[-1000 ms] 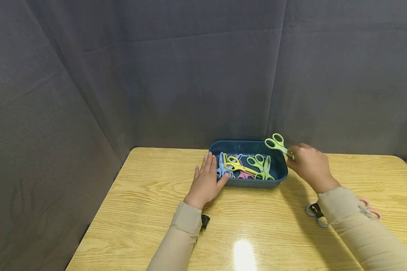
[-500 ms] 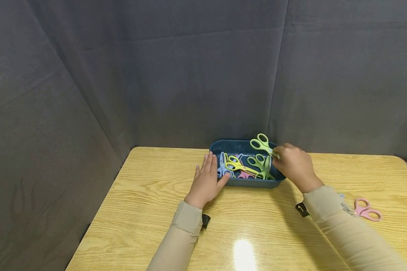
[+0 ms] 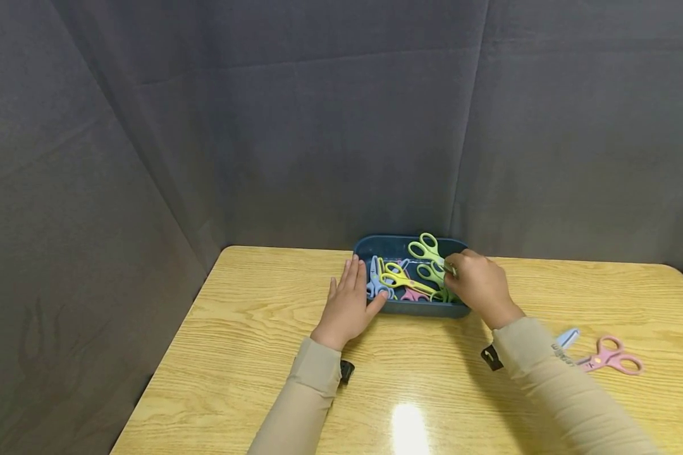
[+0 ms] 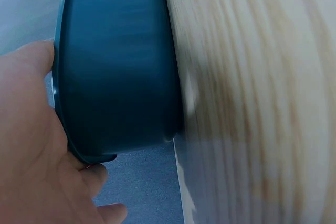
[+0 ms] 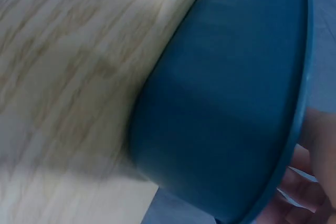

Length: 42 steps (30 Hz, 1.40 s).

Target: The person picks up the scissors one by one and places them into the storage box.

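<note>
A dark blue plastic bin (image 3: 411, 308) stands at the table's back edge with several pairs of scissors in it. Inside are light blue scissors (image 3: 374, 278), yellow scissors (image 3: 401, 278) and pink scissors (image 3: 414, 295). My right hand (image 3: 480, 285) pinches light green scissors (image 3: 427, 248) by the blade end, handles pointing left and away, over the bin's right part. Another green pair (image 3: 430, 273) lies below, partly covered by that hand. My left hand (image 3: 346, 309) rests with straight fingers on the bin's left rim; in the left wrist view its fingers lie along the rim (image 4: 56, 87).
On the table (image 3: 250, 354) to the right lie pink-handled scissors (image 3: 609, 357) and a light blue pair (image 3: 568, 337), partly hidden by my right sleeve. A grey curtain (image 3: 341, 126) hangs right behind the table.
My right hand has moved left and lower with the light green scissors, from the bin's right edge to over its inside. The left hand stays on the rim.
</note>
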{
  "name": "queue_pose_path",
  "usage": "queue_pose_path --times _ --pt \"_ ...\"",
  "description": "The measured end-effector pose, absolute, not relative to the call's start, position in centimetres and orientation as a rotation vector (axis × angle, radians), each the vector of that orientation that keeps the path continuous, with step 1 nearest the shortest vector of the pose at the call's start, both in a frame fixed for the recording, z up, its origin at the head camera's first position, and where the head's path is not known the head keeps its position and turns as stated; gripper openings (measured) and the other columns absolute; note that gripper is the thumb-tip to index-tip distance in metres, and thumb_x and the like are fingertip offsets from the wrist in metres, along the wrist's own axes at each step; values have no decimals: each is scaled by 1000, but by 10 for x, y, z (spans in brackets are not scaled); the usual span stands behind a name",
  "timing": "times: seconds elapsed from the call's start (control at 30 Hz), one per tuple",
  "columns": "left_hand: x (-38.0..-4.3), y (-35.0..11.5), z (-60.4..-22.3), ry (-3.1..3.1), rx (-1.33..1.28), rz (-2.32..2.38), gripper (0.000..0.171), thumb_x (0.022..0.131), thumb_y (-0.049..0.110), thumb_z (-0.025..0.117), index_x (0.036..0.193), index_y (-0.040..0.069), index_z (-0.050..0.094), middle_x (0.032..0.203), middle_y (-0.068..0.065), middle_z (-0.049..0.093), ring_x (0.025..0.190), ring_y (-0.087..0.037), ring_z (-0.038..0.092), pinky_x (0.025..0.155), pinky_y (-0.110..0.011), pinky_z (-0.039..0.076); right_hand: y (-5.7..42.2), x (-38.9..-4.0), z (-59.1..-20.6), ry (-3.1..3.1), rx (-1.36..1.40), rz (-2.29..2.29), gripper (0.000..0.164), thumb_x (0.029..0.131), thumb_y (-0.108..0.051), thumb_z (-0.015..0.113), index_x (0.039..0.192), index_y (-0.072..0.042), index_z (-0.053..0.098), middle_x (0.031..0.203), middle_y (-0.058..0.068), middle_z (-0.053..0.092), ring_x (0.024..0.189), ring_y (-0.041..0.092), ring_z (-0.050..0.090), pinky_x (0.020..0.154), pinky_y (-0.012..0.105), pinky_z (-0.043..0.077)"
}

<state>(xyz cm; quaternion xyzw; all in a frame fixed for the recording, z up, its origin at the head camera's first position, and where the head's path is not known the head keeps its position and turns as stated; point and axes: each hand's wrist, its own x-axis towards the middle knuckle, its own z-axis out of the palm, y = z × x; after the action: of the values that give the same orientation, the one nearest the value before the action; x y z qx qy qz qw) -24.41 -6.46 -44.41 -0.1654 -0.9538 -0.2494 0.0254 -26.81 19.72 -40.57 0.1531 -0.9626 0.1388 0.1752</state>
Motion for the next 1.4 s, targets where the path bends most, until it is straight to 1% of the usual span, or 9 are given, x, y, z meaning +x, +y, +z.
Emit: queue_pose_path --times 0.17,0.37,0.5,0.67,0.8,0.97,1.2,1.4 --pt "-244 -65 -445 -2947 -516 -768 82 106 54 43 160 -1 16 169 -16 5 156 -30 4 122 -59 10 195 -270 -412 -2736 430 405 18 84 -8 76 101 -1 76 89 17 67 65 28 62 54 49 52" --pt "-244 -65 -445 -2953 -511 -762 82 106 54 43 161 -1 17 169 -16 5 156 -29 3 122 -59 11 195 -271 -417 -2722 434 423 16 83 -8 77 98 -1 75 86 15 65 63 26 60 54 48 52" --pt "-244 -65 -445 -2967 -505 -752 83 106 55 42 161 -1 15 169 -15 3 156 -28 1 122 -58 10 197 -271 -421 -2746 418 441 15 85 -9 76 97 0 75 85 14 64 62 25 57 53 46 50" --pt "-244 -65 -445 -2974 -505 -750 83 106 56 41 161 0 13 169 -14 2 156 -29 2 122 -58 9 198 -272 -424 -2769 407 479 15 86 -9 75 99 -1 74 86 13 64 62 23 55 53 43 48" --pt "-244 -65 -444 -2964 -499 -753 83 106 55 42 161 -1 15 169 -15 3 156 -31 4 122 -58 10 197 -273 -425 -2773 426 487 17 87 -10 76 101 1 75 87 14 66 63 23 56 54 43 49" --pt "-244 -65 -444 -2966 -499 -755 83 106 55 43 161 -1 15 169 -15 4 156 -29 2 122 -58 10 197 -275 -427 -2784 409 514 18 86 -10 77 100 1 76 89 14 69 66 23 60 55 43 50" --pt "-244 -65 -444 -2963 -498 -755 83 106 54 43 161 -1 16 169 -16 5 156 -30 3 122 -58 11 197 -277 -427 -2812 398 540 17 86 -11 77 99 -1 77 91 12 74 67 23 64 56 43 51" --pt "-244 -65 -443 -2975 -495 -770 83 106 54 43 161 -1 14 169 -16 4 156 -29 3 123 -57 9 197 -278 -424 -2879 366 517 17 86 -12 76 100 -4 78 92 10 75 69 24 65 58 45 52"
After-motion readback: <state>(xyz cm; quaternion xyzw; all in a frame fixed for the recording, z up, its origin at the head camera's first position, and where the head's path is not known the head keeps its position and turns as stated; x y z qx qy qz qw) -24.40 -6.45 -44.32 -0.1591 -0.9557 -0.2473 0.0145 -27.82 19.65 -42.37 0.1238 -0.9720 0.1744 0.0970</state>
